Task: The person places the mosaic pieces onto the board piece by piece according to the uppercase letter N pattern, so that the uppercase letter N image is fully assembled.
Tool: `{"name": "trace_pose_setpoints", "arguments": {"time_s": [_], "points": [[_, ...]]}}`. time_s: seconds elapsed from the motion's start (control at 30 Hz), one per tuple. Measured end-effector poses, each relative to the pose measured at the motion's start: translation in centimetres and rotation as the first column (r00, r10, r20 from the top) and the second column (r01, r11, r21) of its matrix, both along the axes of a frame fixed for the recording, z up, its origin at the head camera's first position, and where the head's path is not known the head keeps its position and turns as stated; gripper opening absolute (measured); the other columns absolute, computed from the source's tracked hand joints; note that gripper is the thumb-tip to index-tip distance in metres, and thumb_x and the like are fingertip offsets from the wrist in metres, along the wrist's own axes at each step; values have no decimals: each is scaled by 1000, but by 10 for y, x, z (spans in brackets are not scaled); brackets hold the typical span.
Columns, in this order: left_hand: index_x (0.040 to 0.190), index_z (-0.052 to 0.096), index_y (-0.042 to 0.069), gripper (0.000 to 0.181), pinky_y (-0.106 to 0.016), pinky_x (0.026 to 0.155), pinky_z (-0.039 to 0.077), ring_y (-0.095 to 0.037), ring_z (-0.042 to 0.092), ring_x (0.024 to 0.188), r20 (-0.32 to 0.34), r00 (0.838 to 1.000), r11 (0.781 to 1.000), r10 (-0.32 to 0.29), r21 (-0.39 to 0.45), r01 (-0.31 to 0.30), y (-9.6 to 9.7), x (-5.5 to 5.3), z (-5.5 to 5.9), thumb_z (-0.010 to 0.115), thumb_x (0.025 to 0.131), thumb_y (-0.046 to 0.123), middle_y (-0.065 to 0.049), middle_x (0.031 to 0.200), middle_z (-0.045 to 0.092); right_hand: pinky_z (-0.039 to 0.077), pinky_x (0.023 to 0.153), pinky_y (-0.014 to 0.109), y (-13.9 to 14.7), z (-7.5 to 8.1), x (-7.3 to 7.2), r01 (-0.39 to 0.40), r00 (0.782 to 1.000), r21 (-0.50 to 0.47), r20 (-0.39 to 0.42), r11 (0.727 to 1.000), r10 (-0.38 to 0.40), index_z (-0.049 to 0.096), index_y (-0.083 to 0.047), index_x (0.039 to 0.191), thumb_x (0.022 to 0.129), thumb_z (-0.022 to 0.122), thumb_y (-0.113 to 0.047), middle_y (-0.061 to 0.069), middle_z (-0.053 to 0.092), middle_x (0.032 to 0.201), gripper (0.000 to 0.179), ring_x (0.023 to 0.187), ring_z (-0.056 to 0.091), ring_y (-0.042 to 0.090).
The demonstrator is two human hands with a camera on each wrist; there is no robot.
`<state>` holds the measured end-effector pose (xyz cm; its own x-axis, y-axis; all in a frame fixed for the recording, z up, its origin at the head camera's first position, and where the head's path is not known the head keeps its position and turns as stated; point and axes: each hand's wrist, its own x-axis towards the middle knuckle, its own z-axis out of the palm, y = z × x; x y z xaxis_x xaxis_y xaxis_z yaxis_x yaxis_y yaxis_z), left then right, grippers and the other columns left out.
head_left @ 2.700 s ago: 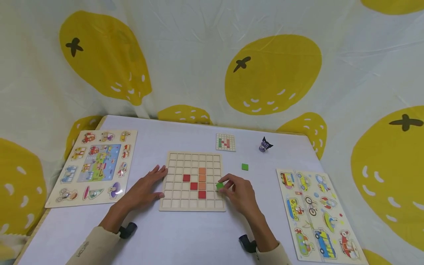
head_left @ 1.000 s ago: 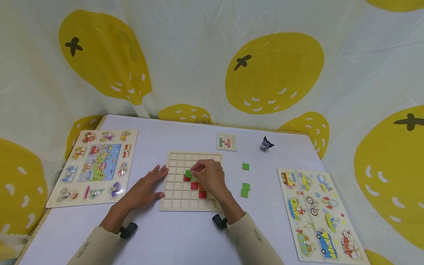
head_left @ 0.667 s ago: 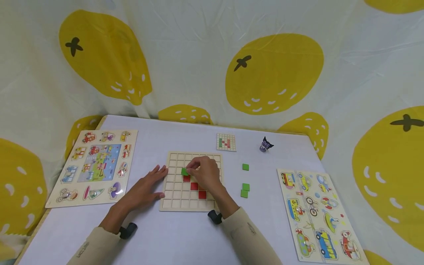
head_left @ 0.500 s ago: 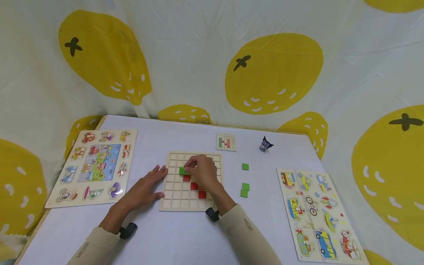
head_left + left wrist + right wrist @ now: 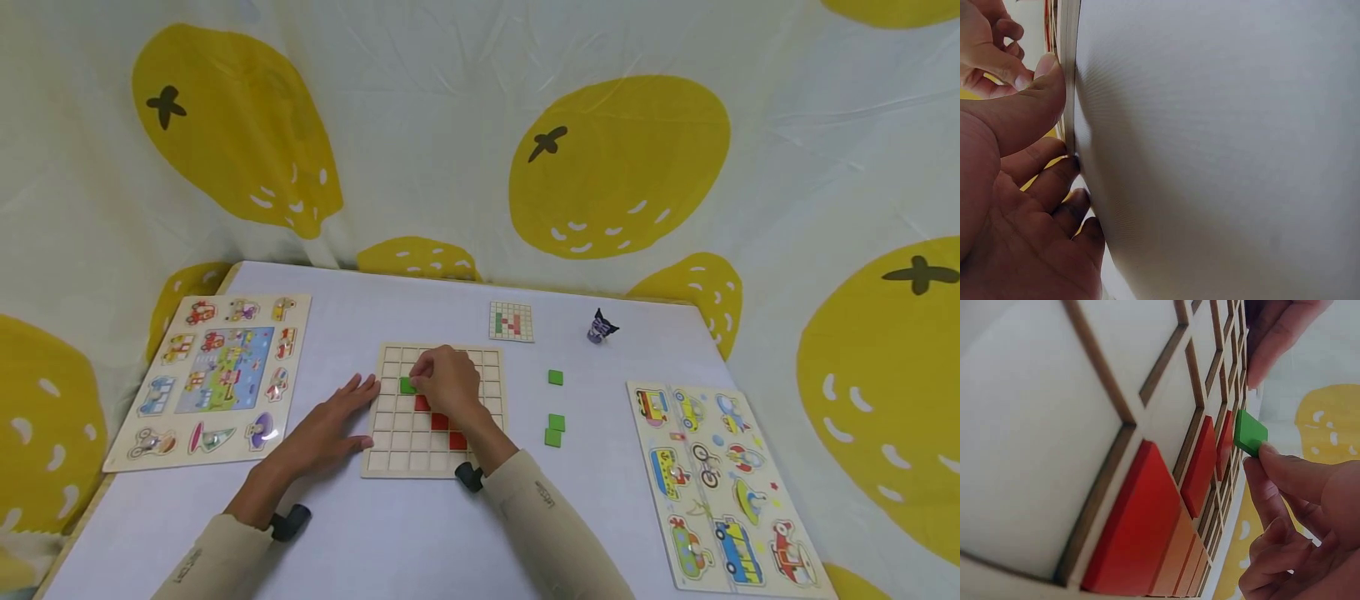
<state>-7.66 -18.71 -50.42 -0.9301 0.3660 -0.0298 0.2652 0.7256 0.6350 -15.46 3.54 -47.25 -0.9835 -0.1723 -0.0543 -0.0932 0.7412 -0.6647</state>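
Note:
A wooden grid board [image 5: 390, 442] lies mid-table, with red tiles [image 5: 439, 422] set stepwise in its cells. Orange tiles [image 5: 1175, 550] show in the right wrist view; in the head view my right arm hides them. My right hand [image 5: 448, 383] pinches a green square tile [image 5: 407, 386] between thumb and fingertips, just over a cell up and left of the uppermost red tile. In the right wrist view the green tile [image 5: 1251, 433] tilts at the grid. My left hand [image 5: 330, 425] rests with extended fingers at the board's left edge, its thumb [image 5: 1047, 94] against the rim.
Several loose green tiles [image 5: 555, 423] lie right of the board. A small pattern card [image 5: 512, 322] and a dark figurine [image 5: 600, 327] stand behind. Picture peg puzzles lie at left [image 5: 300, 333] and right [image 5: 720, 492]. A lemon-print curtain [image 5: 427, 125] hangs at the back.
Right of the board, my right hand held green tiles; two now lie there on the table. It has carried one across the board to the upper left. My left hand has stayed put.

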Motion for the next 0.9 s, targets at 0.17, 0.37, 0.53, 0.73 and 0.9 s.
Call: {"name": "trace_pose_setpoints", "arguments": {"time_s": [0.17,0.37,0.53,0.73,0.9], "points": [[165,38,10,93,-73,123,30,-43,22,164,8,1000,1000,9,-7,-9,-1,0,-1,88,86,15,-12,175,32,45,61,32,-3,-2,-2,-1,1000,27,5,1000,1,76,-25,78,92,84,-20,-9,65,66,17,67,61,11],[165,39,9,93,-73,123,30,-44,22,163,3,1000,1000,12,-11,-12,0,1,1,88,86,14,-12,175,32,46,59,31,-6,0,-3,-22,1000,67,22,997,20,77,-24,80,92,84,-20,-8,66,69,14,67,60,12],[164,40,8,93,-72,122,31,-45,24,163,-17,1000,1000,10,-6,-11,1,2,1,88,85,13,-14,174,34,46,59,30,-7,-1,-4,-26,999,105,27,994,24,81,-22,86,91,83,-18,-7,67,76,7,72,60,13],[165,39,9,93,-71,124,30,-44,22,163,4,1000,1000,11,-10,-11,0,2,2,88,85,13,-12,174,32,45,60,31,-7,-4,-4,-25,1000,151,18,988,22,84,-23,92,90,83,-17,-6,71,83,6,77,60,15],[165,38,9,93,-71,124,29,-44,22,164,10,1000,1000,13,-13,-13,0,2,2,88,86,13,-12,175,32,45,61,30,-7,-3,-3,-29,1000,156,0,987,30,85,-22,93,90,83,-17,-6,72,84,6,78,60,15]]}}
